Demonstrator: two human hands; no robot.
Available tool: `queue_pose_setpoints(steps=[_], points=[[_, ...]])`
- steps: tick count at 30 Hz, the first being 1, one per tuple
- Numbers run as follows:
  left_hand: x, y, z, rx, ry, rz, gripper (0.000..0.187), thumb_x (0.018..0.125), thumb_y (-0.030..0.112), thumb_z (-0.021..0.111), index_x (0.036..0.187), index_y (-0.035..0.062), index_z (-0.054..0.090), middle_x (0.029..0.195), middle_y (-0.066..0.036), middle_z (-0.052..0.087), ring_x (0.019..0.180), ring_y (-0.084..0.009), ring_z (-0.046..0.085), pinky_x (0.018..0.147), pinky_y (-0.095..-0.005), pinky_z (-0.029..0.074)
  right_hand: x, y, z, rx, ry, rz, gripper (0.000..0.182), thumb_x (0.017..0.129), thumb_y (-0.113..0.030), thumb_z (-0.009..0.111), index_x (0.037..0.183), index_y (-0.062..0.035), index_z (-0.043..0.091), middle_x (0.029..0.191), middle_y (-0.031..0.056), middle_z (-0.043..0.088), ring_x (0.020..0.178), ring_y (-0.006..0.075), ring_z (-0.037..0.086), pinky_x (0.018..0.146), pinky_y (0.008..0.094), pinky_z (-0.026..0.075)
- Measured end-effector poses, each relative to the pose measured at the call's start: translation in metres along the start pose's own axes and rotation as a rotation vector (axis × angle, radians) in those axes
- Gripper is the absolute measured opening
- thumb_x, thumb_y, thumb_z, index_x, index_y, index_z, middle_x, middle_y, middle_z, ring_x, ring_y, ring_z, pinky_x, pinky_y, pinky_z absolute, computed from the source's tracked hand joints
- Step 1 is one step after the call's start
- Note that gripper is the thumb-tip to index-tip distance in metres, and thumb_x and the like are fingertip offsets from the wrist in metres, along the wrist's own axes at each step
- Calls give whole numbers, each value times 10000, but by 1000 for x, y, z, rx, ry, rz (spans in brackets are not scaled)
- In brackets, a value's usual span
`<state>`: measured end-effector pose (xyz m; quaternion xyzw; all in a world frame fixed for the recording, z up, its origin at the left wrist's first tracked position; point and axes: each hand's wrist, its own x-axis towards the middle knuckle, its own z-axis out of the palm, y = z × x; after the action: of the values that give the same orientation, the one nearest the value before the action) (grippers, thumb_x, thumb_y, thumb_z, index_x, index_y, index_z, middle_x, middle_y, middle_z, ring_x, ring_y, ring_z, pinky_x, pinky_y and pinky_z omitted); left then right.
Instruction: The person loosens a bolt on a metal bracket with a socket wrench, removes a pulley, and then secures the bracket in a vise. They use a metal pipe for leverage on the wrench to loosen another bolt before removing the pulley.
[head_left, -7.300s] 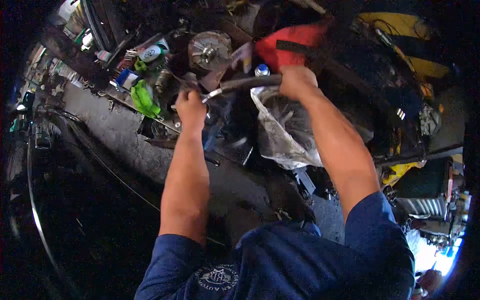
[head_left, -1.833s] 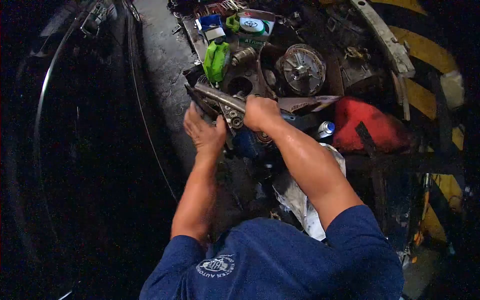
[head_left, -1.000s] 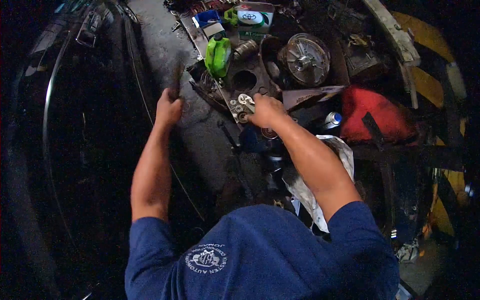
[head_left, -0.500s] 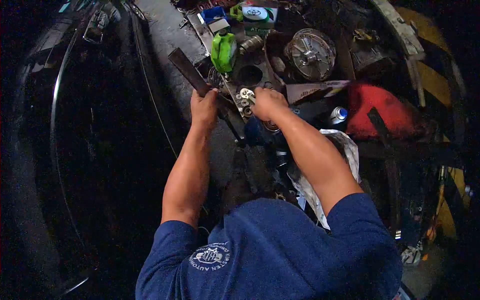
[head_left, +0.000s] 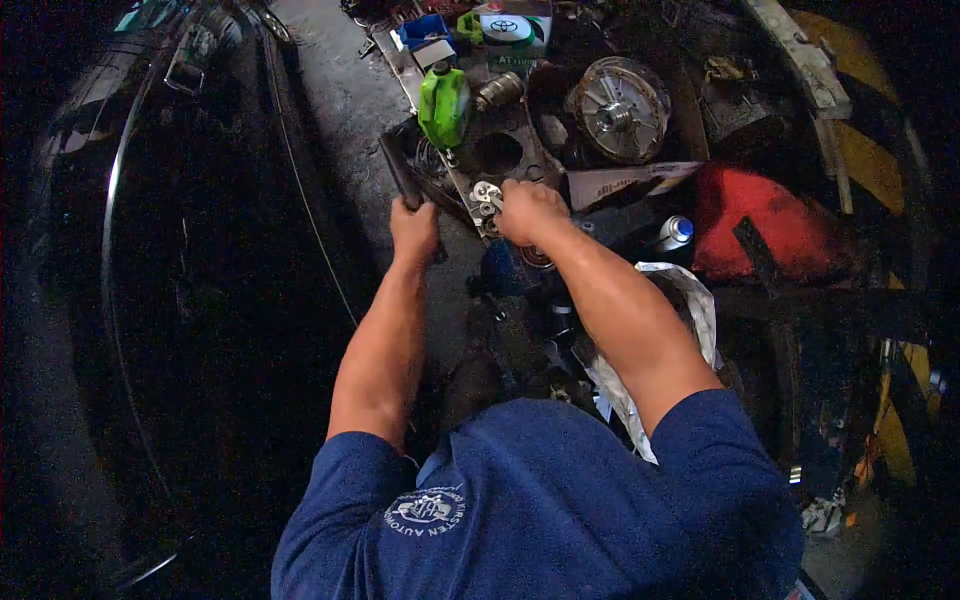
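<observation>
My left hand (head_left: 414, 230) is closed around a long dark bar (head_left: 398, 168), which slants up and to the left out of my grip. In my right hand (head_left: 532, 211) is a ratchet wrench, its shiny round head (head_left: 487, 192) showing beyond my fingers; most of its handle is hidden. Small round metal parts (head_left: 488, 222) lie on the bench edge just below the ratchet head. A green plastic bottle (head_left: 443, 108) stands above and between my hands, beside a dark round hole (head_left: 500, 152) in the bench surface.
A large round metal housing (head_left: 620, 110) rests at the back right, behind a red cloth-like item (head_left: 750, 225). A blue-capped can (head_left: 677, 232) and white plastic sheeting (head_left: 690, 285) are near my right forearm. A dark car body (head_left: 200, 300) fills the left side.
The bar in my left hand has swung to a steeper angle, and its upper end is lower and further right. My right hand with the ratchet wrench has shifted slightly left.
</observation>
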<state>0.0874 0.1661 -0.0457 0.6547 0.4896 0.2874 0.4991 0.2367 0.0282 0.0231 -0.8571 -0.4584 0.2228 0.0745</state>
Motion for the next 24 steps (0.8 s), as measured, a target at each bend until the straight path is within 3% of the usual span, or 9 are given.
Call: queue_pose_setpoints(steps=[5,8,11,14,16,18,20,22,24], points=[[6,11,1,-108,1,-115,216,775,162,622,925,28,542,717,-42,548,610,-150,526,555,-296,423,3,2,3,14,8,13,333,811,-168,515,1106,-19,563,1127,218,602,1046,361,594,903,452,471],[-1,11,-6,-270,-2,-126,206,803,173,639,929,36,551,728,-37,555,606,-151,526,548,-301,425,3,4,1,31,-12,-14,363,813,-235,572,1103,-16,563,1139,214,595,1067,380,577,897,462,472],[-32,34,-17,-306,9,-188,193,814,156,661,940,46,564,792,-38,581,674,-147,548,608,-300,446,-2,0,0,20,6,20,529,778,-396,663,1147,-34,546,1168,199,578,1081,367,564,926,445,457],[-43,16,-25,-315,-78,-132,201,807,128,666,958,52,558,826,-37,586,722,-146,561,653,-295,456,-11,1,-14,14,124,29,577,727,-451,720,1078,-21,563,1056,211,628,985,372,612,868,461,480],[-46,-2,-27,-279,-146,-74,210,802,109,667,969,55,552,839,-37,586,747,-146,567,674,-293,459,-28,12,-31,235,171,-27,561,730,-446,720,1069,-25,571,985,218,640,936,371,625,829,462,486],[-49,-16,-28,-402,-187,-142,229,793,64,662,986,57,537,826,-39,582,740,-161,577,665,-306,467,-50,25,-38,313,114,-53,452,775,-398,704,1021,-34,600,910,166,666,902,323,635,775,419,484],[-51,-16,-33,-361,-155,-192,233,792,51,658,988,57,532,824,-42,582,733,-166,579,661,-309,469,-82,38,-36,545,-274,-221,367,778,-361,715,922,-35,629,875,144,664,831,277,635,736,387,478],[-50,-15,-34,-317,-123,-234,238,790,38,655,990,57,527,823,-45,582,726,-171,580,656,-313,470,-111,47,-10,811,-424,-402,355,784,-350,710,907,-26,634,835,142,657,779,247,623,728,372,474],[-49,-15,-33,-506,-81,-146,236,796,50,657,991,56,523,825,-49,582,705,-174,579,644,-318,471,-124,50,38,506,-562,-299,273,792,-257,668,906,-11,632,817,168,656,776,294,633,729,401,478]])
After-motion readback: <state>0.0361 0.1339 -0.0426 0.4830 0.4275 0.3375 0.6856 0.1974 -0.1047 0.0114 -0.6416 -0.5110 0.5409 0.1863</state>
